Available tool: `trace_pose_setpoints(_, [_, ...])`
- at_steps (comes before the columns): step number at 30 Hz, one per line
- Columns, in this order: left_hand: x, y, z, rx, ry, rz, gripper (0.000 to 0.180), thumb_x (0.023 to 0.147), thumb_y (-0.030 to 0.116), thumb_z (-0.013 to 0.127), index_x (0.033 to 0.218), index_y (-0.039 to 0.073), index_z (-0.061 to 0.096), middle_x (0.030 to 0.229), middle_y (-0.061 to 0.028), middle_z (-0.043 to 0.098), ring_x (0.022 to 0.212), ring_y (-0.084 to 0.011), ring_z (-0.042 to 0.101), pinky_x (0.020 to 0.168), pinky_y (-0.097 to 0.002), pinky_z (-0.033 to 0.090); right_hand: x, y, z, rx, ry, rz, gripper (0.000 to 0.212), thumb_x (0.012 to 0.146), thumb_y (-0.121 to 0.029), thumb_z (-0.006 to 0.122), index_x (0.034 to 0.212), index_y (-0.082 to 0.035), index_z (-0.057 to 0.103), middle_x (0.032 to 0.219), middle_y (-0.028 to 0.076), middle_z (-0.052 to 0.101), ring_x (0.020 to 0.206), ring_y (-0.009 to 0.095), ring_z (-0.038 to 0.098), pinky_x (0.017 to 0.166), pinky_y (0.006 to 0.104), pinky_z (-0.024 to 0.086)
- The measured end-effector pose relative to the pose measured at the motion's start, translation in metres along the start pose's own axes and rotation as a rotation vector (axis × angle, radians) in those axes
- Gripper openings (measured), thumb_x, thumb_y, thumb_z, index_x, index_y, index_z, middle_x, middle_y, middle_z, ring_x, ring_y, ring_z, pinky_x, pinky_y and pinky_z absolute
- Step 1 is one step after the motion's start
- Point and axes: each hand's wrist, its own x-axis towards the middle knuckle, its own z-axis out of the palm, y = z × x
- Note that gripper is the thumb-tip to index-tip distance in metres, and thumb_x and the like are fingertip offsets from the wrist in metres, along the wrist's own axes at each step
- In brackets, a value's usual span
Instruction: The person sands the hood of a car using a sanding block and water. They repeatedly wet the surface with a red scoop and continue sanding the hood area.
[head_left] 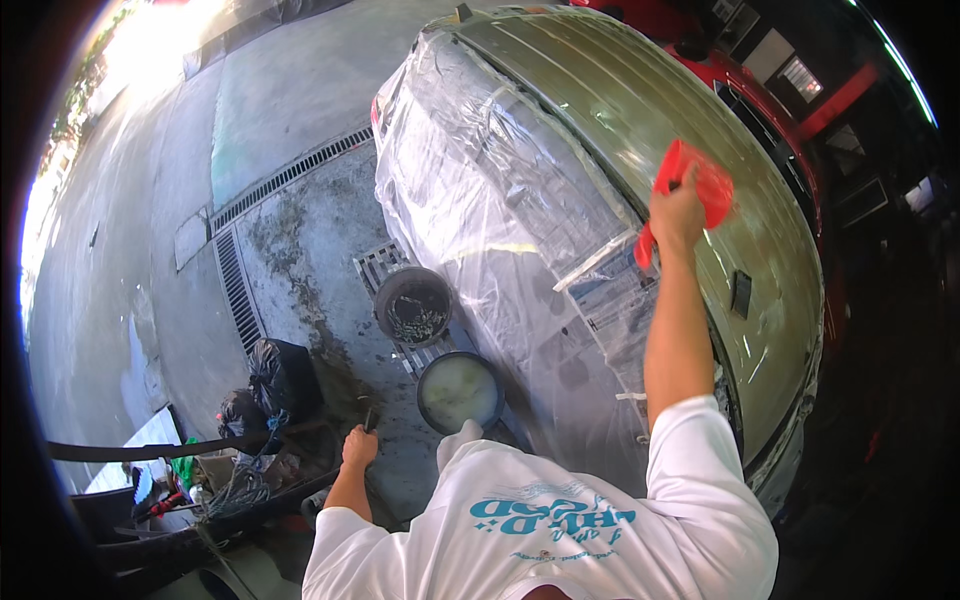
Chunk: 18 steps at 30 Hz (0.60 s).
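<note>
My right hand (679,212) is closed on a red plastic dipper (712,185), held out over the roof. Beneath it is the wet, olive-gold roof (600,95) of a vehicle. A small black block (740,292) lies on the roof, to the right of my forearm. Clear plastic sheeting (480,190), taped along the roof edge, covers the vehicle's near side. My left hand (360,446) is low on the left, its fingers closed around something dark and small that I cannot make out.
On a slatted stand (380,262) by the vehicle are a dark bucket (412,305) with bits inside and a bucket of cloudy liquid (460,391). Black bags (283,375) and clutter sit at lower left. A drain grate (290,178) crosses the floor. A red car (755,110) stands beyond.
</note>
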Motion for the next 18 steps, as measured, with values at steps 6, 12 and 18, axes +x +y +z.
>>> trace_pose_setpoints(6, [-0.018, -0.015, 0.004, -0.001, -0.005, -0.023, 0.071, 0.092, 0.046, 0.068, 0.142, -0.002, 0.055, 0.138, -0.0301, 0.064, 0.132, -0.0465, 0.059, 0.110, -0.0518, 0.048, 0.032, -0.029, -0.031, 0.231, 0.211, -0.183, 0.089, 0.088, -0.020, 0.071, 0.167, -0.011, 0.029, 0.107, 0.024, 0.077, 0.100, 0.042, 0.074, 0.091, 0.0507, 0.057])
trace_pose_setpoints(12, [-0.004, -0.024, -0.001, 0.029, -0.217, -0.212, 0.054, 0.093, 0.042, 0.064, 0.118, -0.005, 0.070, 0.099, -0.0272, 0.077, 0.105, -0.0433, 0.074, 0.098, -0.0510, 0.055, -0.083, 0.031, -0.049, 0.796, -0.226, -0.147, 0.080, 0.092, 0.001, 0.070, 0.164, -0.008, 0.037, 0.116, 0.014, 0.074, 0.098, 0.017, 0.073, 0.086, 0.0310, 0.058])
trace_pose_setpoints(18, [-0.013, -0.063, 0.027, -0.145, -0.011, -0.101, 0.047, 0.099, 0.040, 0.056, 0.121, 0.002, 0.072, 0.089, -0.0233, 0.077, 0.095, -0.0404, 0.077, 0.091, -0.0499, 0.057, -0.199, 0.062, 0.061, 0.843, -0.886, -0.144, 0.066, 0.088, -0.001, 0.073, 0.152, -0.005, 0.054, 0.125, 0.010, 0.073, 0.101, 0.019, 0.073, 0.090, 0.0321, 0.059])
